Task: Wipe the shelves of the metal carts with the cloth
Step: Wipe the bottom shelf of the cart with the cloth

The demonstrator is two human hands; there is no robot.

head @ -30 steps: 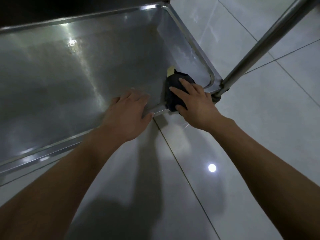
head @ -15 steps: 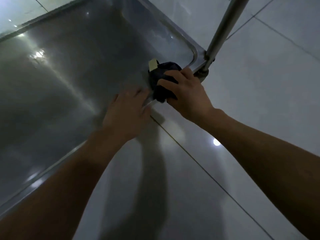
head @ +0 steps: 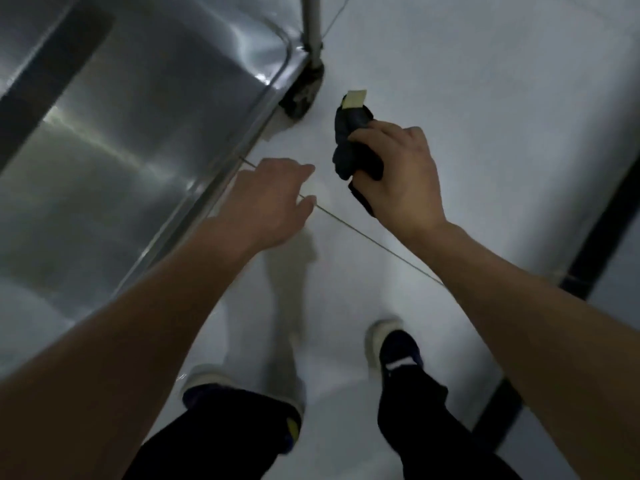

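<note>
Head view, one frame, dim light and some motion blur. Item: metal cart shelf [head: 114, 143], a shallow steel tray with raised rim, filling the left of the picture; its upright post [head: 310, 22] and dark caster [head: 303, 95] stand at the far corner. Item: dark cloth [head: 349, 140], bunched, with a pale tag [head: 355, 98] at its top end, held above the tiled floor [head: 485, 98], off the shelf and just beside its corner. Item: right hand [head: 398, 171], fingers curled round the cloth, its grip clamped on the bundle. Item: left hand [head: 266, 199], fingers loosely spread and holding nothing, its grip apart, hovering over the floor just outside the shelf rim; whether it touches the rim cannot be told. Item: two feet in dark shoes [head: 398, 351], dark trousers, low in the frame. Assessment: no wiping contact at this moment; the step looks like a gap between shelf passes. The next move calls for setting the cloth flat on an unwiped surface.
</note>
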